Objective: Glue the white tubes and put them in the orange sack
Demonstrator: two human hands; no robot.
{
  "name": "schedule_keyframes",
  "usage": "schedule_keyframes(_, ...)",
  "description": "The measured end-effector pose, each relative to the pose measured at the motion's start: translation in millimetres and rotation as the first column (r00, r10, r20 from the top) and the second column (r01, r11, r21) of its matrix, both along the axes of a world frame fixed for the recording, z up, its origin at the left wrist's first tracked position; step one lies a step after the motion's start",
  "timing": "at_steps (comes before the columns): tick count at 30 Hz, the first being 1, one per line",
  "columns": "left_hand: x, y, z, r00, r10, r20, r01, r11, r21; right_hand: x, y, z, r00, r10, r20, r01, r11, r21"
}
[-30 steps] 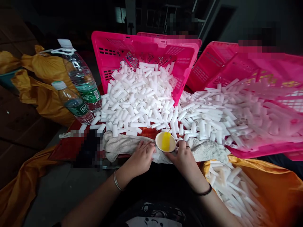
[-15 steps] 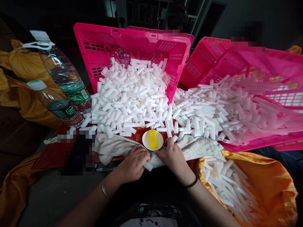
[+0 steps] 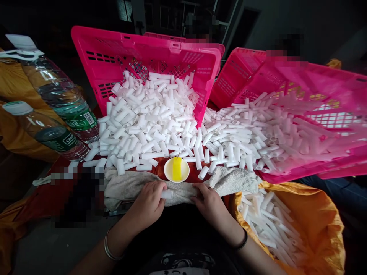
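My left hand (image 3: 151, 198) is closed around a short white plastic tube (image 3: 166, 194), whose end sticks out to the right past the fingers. To its right, my right hand (image 3: 210, 200) rests at the grey towel (image 3: 177, 193), thumb and forefinger apart with no tube visible between them; its other fingers are partly hidden. Just beyond the towel sits a small white dish (image 3: 167, 173) with a yellow block (image 3: 177, 169) standing in it. Behind the dish, a large heap of white tubes (image 3: 155, 118) spills from a tilted pink basket (image 3: 109, 46).
A second pink basket (image 3: 338, 76) with more tubes lies to the right. An orange sack (image 3: 321, 214) holding white tubes (image 3: 269, 217) stands at lower right. A large water bottle (image 3: 57, 89) and a smaller one (image 3: 47, 131) stand left on the red tabletop (image 3: 43, 194).
The view has shifted right. My left hand has raised the tube from the towel's front edge onto the towel area. My right hand has drawn back from the tubes beside the dish.
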State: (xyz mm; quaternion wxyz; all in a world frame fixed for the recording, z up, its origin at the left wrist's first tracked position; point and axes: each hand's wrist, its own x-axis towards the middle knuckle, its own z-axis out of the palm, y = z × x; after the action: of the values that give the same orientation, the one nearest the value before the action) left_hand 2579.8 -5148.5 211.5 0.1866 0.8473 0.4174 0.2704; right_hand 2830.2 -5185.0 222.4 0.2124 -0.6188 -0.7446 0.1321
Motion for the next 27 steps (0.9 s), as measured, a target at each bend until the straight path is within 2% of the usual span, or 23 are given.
schedule_keyframes(3, 1.2, 7.9, 3.9, 0.998, 0.036, 0.043, -0.038, 0.999, 0.040, 11.2, 30.9, 20.3, 0.996, -0.077, -0.034, 0.080, 0.994, 0.069)
schedule_keyframes(5, 2.8, 14.2, 5.9, 0.994, 0.068, 0.082, -0.074, 0.995, 0.073, 16.3, 56.6, 38.3, 0.980, -0.189, 0.064, 0.184, 0.980, 0.072)
schedule_keyframes(7, 4.9, 18.5, 6.0, 0.988, 0.086, 0.125, -0.099, 0.990, 0.102, 20.0, 72.7, 56.1, 0.935, -0.265, 0.237, 0.269, 0.963, 0.017)
schedule_keyframes(9, 6.3, 19.7, 3.2, 0.985, 0.094, 0.144, -0.115, 0.983, 0.144, 24.4, 71.3, 70.4, 0.876, -0.304, 0.374, 0.332, 0.943, -0.012)
schedule_keyframes(12, 5.6, 18.8, -6.5, 0.984, 0.120, 0.133, -0.151, 0.957, 0.248, 39.1, 42.7, 76.3, 0.796, -0.413, 0.443, 0.447, 0.894, 0.030)
schedule_keyframes(15, 6.0, 20.4, -16.4, 0.979, 0.162, 0.125, -0.195, 0.924, 0.329, 67.1, 11.9, 56.3, 0.703, -0.541, 0.461, 0.565, 0.819, 0.100)
schedule_keyframes(18, 12.7, 26.4, -21.2, 0.974, 0.195, 0.114, -0.224, 0.895, 0.385, 98.6, 1.1, 18.1, 0.641, -0.638, 0.425, 0.619, 0.758, 0.206)
schedule_keyframes(21, 22.7, 34.0, -23.5, 0.971, 0.218, 0.103, -0.241, 0.860, 0.450, 118.4, 7.0, -19.2, 0.663, -0.673, 0.328, 0.616, 0.739, 0.272)
schedule_keyframes(23, 27.7, 38.3, -25.6, 0.969, 0.233, 0.088, -0.246, 0.847, 0.471, 124.7, 14.8, -35.4, 0.696, -0.670, 0.260, 0.597, 0.740, 0.310)
schedule_keyframes(27, 30.3, 43.7, -29.2, 0.966, 0.254, 0.053, -0.251, 0.860, 0.445, 135.0, 32.1, -44.6, 0.728, -0.677, 0.103, 0.610, 0.710, 0.351)
